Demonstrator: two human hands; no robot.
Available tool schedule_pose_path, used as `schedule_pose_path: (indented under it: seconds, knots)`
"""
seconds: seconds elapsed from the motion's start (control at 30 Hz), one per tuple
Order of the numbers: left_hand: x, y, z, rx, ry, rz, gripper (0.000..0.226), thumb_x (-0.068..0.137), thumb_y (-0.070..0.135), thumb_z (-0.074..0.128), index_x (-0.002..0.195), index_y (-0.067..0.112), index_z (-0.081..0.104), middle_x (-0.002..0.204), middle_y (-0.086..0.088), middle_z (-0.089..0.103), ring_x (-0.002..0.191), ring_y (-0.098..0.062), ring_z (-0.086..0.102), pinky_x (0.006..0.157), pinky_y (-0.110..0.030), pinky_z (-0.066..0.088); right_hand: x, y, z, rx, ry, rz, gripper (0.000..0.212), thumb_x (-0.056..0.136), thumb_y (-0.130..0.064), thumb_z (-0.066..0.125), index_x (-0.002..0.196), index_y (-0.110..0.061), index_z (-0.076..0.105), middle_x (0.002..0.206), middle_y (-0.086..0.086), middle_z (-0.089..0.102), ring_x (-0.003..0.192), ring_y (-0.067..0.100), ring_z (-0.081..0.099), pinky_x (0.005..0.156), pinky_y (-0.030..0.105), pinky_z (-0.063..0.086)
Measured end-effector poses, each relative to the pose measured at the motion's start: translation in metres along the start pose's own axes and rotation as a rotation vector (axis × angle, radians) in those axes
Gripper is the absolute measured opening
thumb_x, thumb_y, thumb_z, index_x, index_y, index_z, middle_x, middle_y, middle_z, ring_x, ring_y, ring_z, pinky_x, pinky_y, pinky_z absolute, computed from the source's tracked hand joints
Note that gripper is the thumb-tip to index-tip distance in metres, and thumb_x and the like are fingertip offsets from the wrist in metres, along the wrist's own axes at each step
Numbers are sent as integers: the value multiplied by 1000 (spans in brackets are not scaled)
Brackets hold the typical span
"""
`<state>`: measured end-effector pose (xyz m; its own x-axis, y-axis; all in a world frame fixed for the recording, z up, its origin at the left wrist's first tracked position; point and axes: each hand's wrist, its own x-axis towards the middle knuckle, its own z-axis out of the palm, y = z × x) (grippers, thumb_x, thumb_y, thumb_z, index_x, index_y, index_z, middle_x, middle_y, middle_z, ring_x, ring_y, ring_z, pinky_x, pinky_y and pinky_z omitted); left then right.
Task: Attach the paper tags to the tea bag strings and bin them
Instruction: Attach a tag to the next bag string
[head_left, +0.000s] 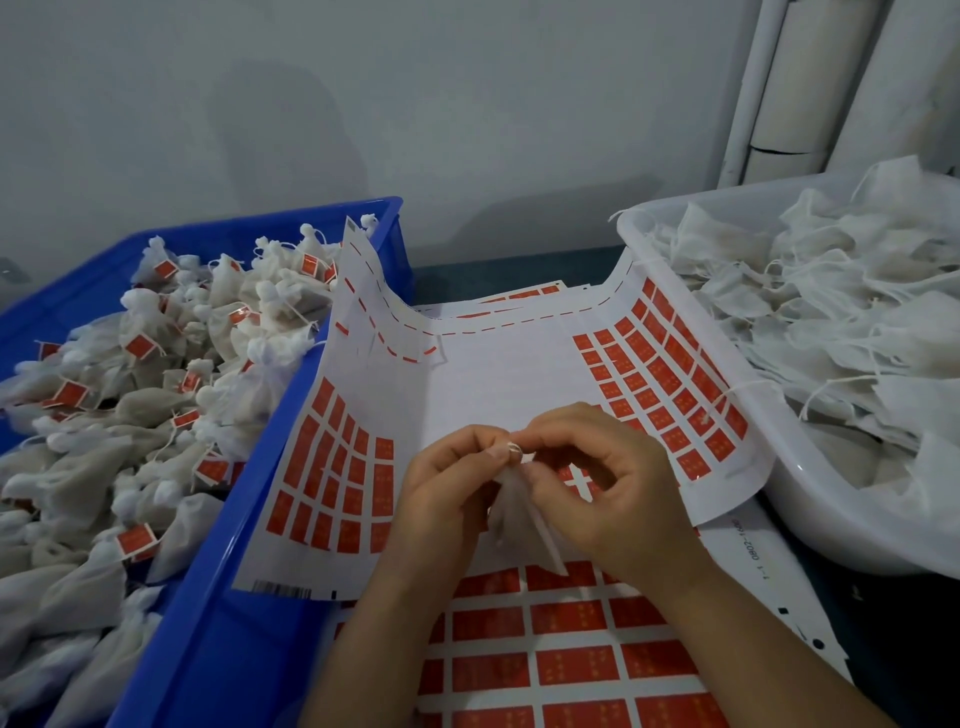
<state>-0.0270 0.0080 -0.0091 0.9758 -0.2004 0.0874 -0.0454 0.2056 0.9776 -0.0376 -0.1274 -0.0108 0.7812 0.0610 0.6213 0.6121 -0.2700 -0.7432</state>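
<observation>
Head view: left hand and right hand both pinch 1 tea bag; 1 blue bin 9 o'clock, 1 white tub 3 o'clock.

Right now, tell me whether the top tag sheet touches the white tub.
Touching. The head view shows the tag sheet curling up at its right edge and resting on the rim of the white tub.

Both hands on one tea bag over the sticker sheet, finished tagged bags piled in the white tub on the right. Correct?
Wrong bin. The head view shows the tagged bags in the blue crate on the left; the white tub on the right holds untagged bags. The left hand and right hand do hold one tea bag over the sticker sheet.
</observation>
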Motion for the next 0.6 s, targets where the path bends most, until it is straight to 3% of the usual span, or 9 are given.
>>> schedule_pose_path:
  seconds: [0.27, 0.4, 0.5, 0.6]
  knots:
    - [-1, -1, -2, 59, 45, 26, 14, 78, 21, 59, 73, 11, 68, 73, -8, 61, 78, -24, 58, 69, -27, 52, -2, 2, 3, -188, 85, -41, 17, 76, -21, 68, 87, -8, 73, 82, -3, 69, 75, 2, 61, 69, 8, 50]
    - [-1, 2, -1, 81, 81, 56, 16, 76, 23, 61, 64, 22, 70, 68, 2, 61, 71, -15, 57, 62, -20, 51, -1, 2, 0, -142, 101, 24, 6, 78, -20, 65, 81, -16, 66, 80, -12, 61, 75, 4, 59, 66, 7, 48]
    - [-1, 2, -2, 104, 84, 53, 16, 76, 21, 61, 63, 24, 70, 66, 4, 61, 70, -12, 57, 62, -19, 50, 1, 2, -2, -66, 56, 111, 15, 76, -27, 65, 90, -26, 60, 89, -17, 61, 82, 5, 61, 67, 10, 51]
    - [-1, 1, -2, 88, 48, 59, 20, 75, 21, 54, 65, 22, 71, 68, 2, 62, 73, -14, 60, 65, -22, 52, 1, 2, 1, -118, 22, 56, 20, 76, -26, 66, 94, -19, 69, 92, -17, 61, 77, -1, 60, 69, 7, 49]
